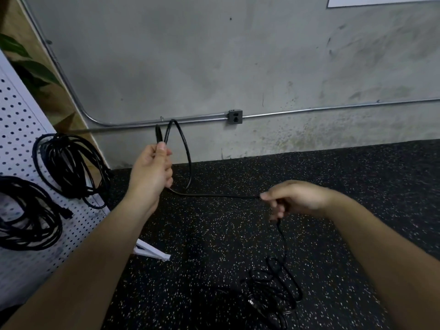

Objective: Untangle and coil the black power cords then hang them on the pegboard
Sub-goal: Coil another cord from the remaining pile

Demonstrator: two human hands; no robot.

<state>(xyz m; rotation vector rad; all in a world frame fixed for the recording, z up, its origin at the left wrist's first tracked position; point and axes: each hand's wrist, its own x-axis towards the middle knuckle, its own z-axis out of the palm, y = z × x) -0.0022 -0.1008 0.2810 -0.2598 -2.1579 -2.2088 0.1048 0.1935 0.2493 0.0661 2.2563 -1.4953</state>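
My left hand (152, 169) is raised and shut on a black power cord (187, 151), pinching its plug end and one loop that arcs above and to the right of the fist. The cord runs taut to my right hand (295, 198), which pinches it lower down. From there it drops to a tangled heap of cord (269, 294) on the floor. A white pegboard (19, 129) leans at the left. Two black coiled cords hang on it, one higher (71, 163) and one lower left (28, 215).
A grey concrete wall with a metal conduit (309, 113) and an outlet box (235, 117) stands ahead. The floor is black speckled rubber. A white pegboard foot (152, 252) juts onto the floor. Green plant leaves (26, 65) show behind the board.
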